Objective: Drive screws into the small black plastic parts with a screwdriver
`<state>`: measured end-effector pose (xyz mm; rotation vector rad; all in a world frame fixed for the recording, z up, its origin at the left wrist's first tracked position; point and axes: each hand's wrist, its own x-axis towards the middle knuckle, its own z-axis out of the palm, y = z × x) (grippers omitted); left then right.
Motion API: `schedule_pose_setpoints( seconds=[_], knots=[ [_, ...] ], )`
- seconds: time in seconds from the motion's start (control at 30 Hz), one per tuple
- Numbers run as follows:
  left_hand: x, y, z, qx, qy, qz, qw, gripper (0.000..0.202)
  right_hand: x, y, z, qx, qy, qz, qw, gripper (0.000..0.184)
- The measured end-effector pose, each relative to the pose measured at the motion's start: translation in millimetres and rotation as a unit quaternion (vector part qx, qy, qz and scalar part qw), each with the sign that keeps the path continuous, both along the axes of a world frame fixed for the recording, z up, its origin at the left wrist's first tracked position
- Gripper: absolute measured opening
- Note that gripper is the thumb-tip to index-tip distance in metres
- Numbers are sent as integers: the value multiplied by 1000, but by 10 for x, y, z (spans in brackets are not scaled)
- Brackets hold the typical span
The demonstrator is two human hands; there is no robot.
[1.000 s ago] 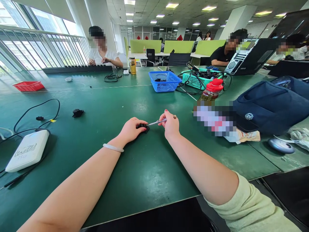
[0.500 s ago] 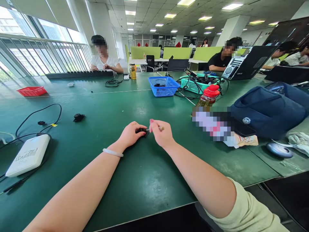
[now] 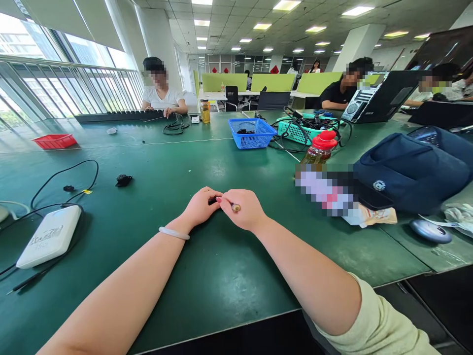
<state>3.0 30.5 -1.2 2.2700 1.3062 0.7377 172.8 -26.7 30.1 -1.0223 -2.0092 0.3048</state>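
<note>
Your left hand (image 3: 200, 207) pinches a small black part (image 3: 212, 200) at the green table (image 3: 166, 170), your right hand (image 3: 221, 198) curls around what seems a gold-ended tool (image 3: 235, 207), and the part, probably light and rigid, suits holding by its sides.

An open-plan office, and a busy one: lime-green partitions (image 3: 225, 82) across the back, a black chair (image 3: 232, 96) by a white desk (image 3: 211, 95), ceiling lights (image 3: 287, 5) glowing overhead. Up front, a touch of workshop: a broad green table (image 3: 214, 165), a computer tower (image 3: 391, 96) tilted on it, a turquoise basket (image 3: 288, 131) heaped with cables (image 3: 324, 120).
</note>
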Motion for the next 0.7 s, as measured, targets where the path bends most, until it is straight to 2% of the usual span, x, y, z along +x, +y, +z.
schedule_pose_setpoints(
  seconds=[0.2, 0.37, 0.43, 0.6, 0.7],
  knots=[
    [1, -5, 16, -13, 2, -10, 1000, 23, 107, 61, 12, -68, 86, -47, 993, 45],
    [2, 10, 4, -5, 4, 5, 1000, 21, 101, 64, 8, -48, 54, -40, 997, 42],
    [-3, 16, -2, -7, 1, 7, 1000, 21, 87, 66, -7, -56, 73, -43, 995, 43],
    [-13, 26, -12, -15, -8, 1, 1000, 24, 117, 138, -54, -118, 219, -73, 966, 48],
    [-11, 27, -12, -18, -10, 2, 1000, 24, 155, 194, -66, -157, 267, -103, 945, 48]
  ],
)
